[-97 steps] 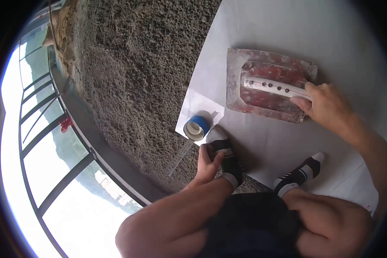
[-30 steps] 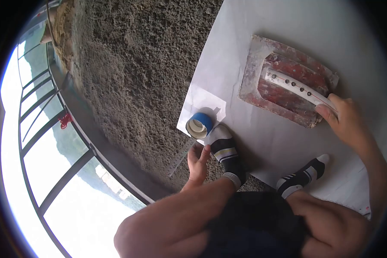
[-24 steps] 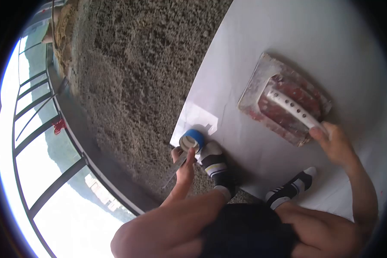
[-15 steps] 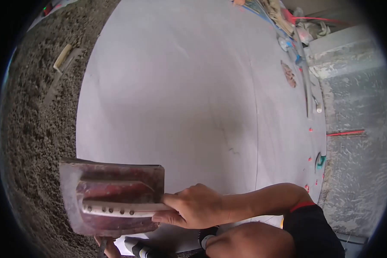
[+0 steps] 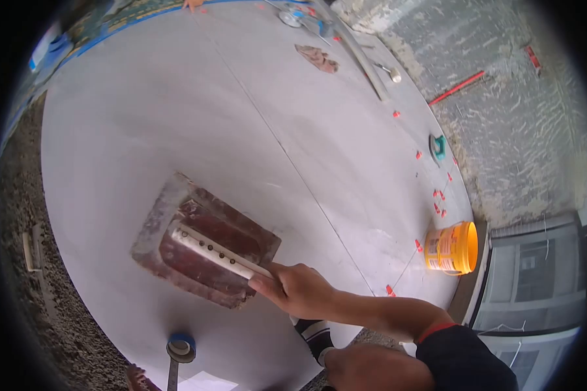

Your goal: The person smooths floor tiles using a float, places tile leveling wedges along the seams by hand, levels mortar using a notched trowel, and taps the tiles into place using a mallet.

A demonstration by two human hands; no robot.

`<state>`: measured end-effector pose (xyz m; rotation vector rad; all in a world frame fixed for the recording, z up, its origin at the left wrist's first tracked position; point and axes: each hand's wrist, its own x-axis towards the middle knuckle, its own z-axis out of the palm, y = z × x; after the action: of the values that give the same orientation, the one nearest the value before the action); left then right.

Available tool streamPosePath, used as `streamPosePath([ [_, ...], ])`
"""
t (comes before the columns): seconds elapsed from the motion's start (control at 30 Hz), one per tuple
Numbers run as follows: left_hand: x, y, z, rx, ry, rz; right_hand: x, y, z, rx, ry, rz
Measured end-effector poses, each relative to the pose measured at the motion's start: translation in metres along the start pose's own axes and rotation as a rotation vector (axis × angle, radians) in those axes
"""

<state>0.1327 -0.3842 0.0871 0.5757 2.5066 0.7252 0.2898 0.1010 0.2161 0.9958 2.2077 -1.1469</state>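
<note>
Looks like a building site, more exactly a floor under tiling. Shows this by wide pale slabs with a thin joint, small red wedges scattered on them, coarse grey bedding with a hand trowel upon it, a rough unfinished wall, and a yellow bucket near the slabs' edge.

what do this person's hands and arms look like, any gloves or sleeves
The right hand shows no glove or watch; its bare forearm meets a dark sleeve edged with a red band. Only part of the left hand shows, too dim for detail.
</note>
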Motion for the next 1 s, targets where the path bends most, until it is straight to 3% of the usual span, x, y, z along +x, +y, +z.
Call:
streamPosePath([
  [0.07, 0.047, 0.017, -0.038, 0.361, -0.225, -0.202, -0.024, 0.014, 0.007, 0.053, 0.127, -0.120],
  [0.13, 0.106, 0.003, -0.027, 0.427, 0.137, 0.396, -0.020, 0.043, 0.035, 0.044, 0.190, -0.040],
  [0.17, 0.129, 0.008, -0.020, 0.396, 0.106, 0.424, -0.008, 0.056, 0.048, -0.001, 0.226, 0.011],
  [0.23, 0.176, 0.054, 0.000, 0.373, 0.031, 0.466, 0.031, 0.074, 0.052, -0.059, 0.049, 0.207],
  [0.3, 0.212, 0.076, 0.033, 0.433, 0.007, 0.527, 0.036, 0.068, 0.044, 0.059, 0.096, 0.260],
  [0.37, 0.223, 0.078, 0.066, 0.566, 0.061, 0.559, 0.017, 0.090, 0.049, 0.167, 0.122, 0.306],
  [0.43, 0.231, 0.069, 0.090, 0.697, 0.136, 0.585, -0.001, 0.128, 0.064, 0.266, 0.436, 0.266],
  [0.47, 0.234, 0.060, 0.096, 0.684, 0.240, 0.631, -0.030, 0.144, 0.064, 0.373, 0.543, 0.352],
  [0.53, 0.231, 0.057, 0.096, 0.668, 0.331, 0.625, -0.070, 0.203, 0.110, 0.229, 0.681, 0.489],
  [0.7, 0.240, 0.038, 0.096, 0.700, 0.331, 0.621, -0.144, 0.258, 0.225, 0.013, 0.652, 0.770],
  [0.77, 0.236, 0.046, 0.097, 0.694, 0.309, 0.566, -0.145, 0.276, 0.222, 0.057, 0.681, 0.848],
  [0.8, 0.215, 0.087, 0.091, 0.702, 0.441, 0.852, -0.143, 0.287, 0.216, 0.090, 0.707, 0.911],
  [0.83, 0.212, 0.093, 0.095, 0.703, 0.442, 0.875, -0.140, 0.296, 0.207, 0.108, 0.717, 0.921],
  [0.9, 0.212, 0.089, 0.092, 0.667, 0.291, 0.752, -0.135, 0.311, 0.188, 0.077, 0.760, 0.968],
  [1.0, 0.226, 0.074, 0.093, 0.796, 0.331, 0.807, -0.135, 0.324, 0.165, 0.115, 0.734, 0.993],
])
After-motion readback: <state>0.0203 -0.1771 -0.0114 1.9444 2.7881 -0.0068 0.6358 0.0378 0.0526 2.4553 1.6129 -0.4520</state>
